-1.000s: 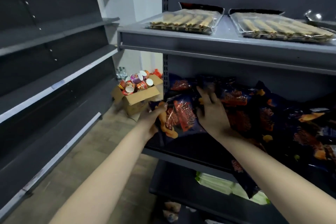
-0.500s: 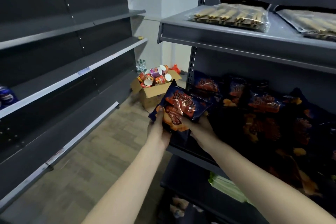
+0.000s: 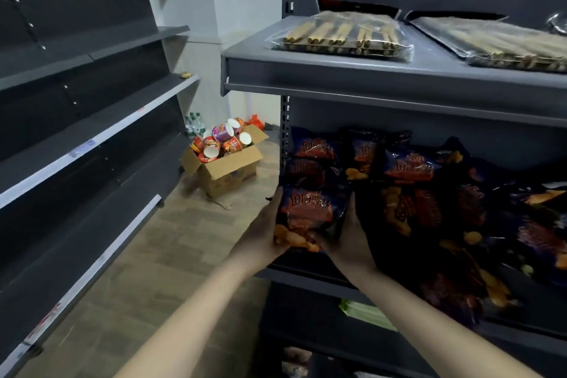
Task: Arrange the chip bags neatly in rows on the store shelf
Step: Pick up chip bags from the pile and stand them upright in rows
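- Head view is showing the chip bag [image 3: 310,218] standing upright at the front left corner of the middle shelf [image 3: 306,281]; half a second ago it was being held tilted out in front of that corner, and a second ago both hands were still reaching into the heap.
- That bag is now lining up directly in front of two upright bags [image 3: 311,159] of the same kind, so a tidy file seems to be forming at the shelf's left end, judging by how they sit.
- Most of the work is still waiting: the jumbled bags [image 3: 460,224] to the right are lying flat and overlapping, some hanging over the front lip.
- Left hand [image 3: 260,242] is gripping the bag's left edge, thumb lying up along the front; its other fingers are going behind the bag and cannot be seen.
- Right hand [image 3: 346,242] is clasping the right edge the same way, thumb pointing up, its remaining fingers hidden between this bag and the heap beside it.
- Both forearms are stretching forward from low in the frame and converging on the bag, wrists roughly level.
- A cardboard box [image 3: 227,169] of cup snacks is sitting on the floor beyond, well apart from the shelf.
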A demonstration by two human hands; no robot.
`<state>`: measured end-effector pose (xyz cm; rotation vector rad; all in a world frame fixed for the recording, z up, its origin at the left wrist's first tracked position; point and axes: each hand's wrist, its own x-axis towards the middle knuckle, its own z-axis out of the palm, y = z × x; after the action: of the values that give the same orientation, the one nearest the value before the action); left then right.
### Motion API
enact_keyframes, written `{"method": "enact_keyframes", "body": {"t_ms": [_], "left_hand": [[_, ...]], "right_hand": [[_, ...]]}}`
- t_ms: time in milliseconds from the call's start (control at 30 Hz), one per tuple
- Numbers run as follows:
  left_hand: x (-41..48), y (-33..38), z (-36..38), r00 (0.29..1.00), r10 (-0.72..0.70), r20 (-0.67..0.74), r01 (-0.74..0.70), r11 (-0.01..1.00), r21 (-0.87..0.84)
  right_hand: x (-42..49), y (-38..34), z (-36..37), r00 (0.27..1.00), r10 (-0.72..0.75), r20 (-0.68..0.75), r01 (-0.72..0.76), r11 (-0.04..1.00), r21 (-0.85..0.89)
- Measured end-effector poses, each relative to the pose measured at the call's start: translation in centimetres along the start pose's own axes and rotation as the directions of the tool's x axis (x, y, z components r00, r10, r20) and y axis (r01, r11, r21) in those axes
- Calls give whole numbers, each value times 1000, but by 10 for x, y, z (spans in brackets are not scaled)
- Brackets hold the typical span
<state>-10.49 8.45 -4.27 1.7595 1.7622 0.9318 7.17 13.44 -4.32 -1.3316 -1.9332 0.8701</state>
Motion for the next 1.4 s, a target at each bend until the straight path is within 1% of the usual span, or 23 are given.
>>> {"method": "enact_keyframes", "body": {"t_ms": [67,167,233,300,367,467,567,633,800,933,1033,1233,1300,1400], "left_hand": [[4,-6,-1,1000,20,-13,-20,1000,-12],[9,-11,-7,998,54,-46,-56,998,-39],[15,-20,-8,996,38,-79,-39,999,-1],[20,-32,-6,997,2,-79,1,999,33],[25,-38,-4,999,9,-41,-8,1000,22],[30,-39,0,999,42,9,-41,999,-11],[35,-40,10,999,46,-3,-46,998,-42],[39,-41,16,998,52,-22,-53,998,-44],[58,-42,24,997,66,-42,-64,997,36],[67,-45,27,994,93,-51,-92,995,27],[68,-50,31,995,67,-75,-65,998,22],[71,-50,35,996,36,-77,-29,995,96],[67,-49,37,996,38,-86,-25,989,148],[61,-44,37,994,14,-110,3,988,153]], "right_hand": [[-7,2,1,1000,3,17,-2,998,-58],[-9,7,3,997,-65,51,75,971,-226],[-7,10,8,991,-91,97,120,929,-349],[-4,11,13,993,-91,79,115,915,-388],[-1,11,17,996,-86,20,87,926,-368],[2,9,21,999,-29,-14,24,954,-300],[1,8,24,999,47,-5,-46,963,-266],[3,8,27,997,70,-11,-71,963,-259],[14,10,31,988,127,-84,-144,961,-238],[17,8,36,972,182,-147,-214,947,-240],[23,7,37,959,237,-156,-269,934,-235],[29,4,39,951,278,-137,-305,918,-253],[27,4,41,952,254,-168,-290,926,-243],[23,6,42,952,203,-228,-249,950,-191]]}}
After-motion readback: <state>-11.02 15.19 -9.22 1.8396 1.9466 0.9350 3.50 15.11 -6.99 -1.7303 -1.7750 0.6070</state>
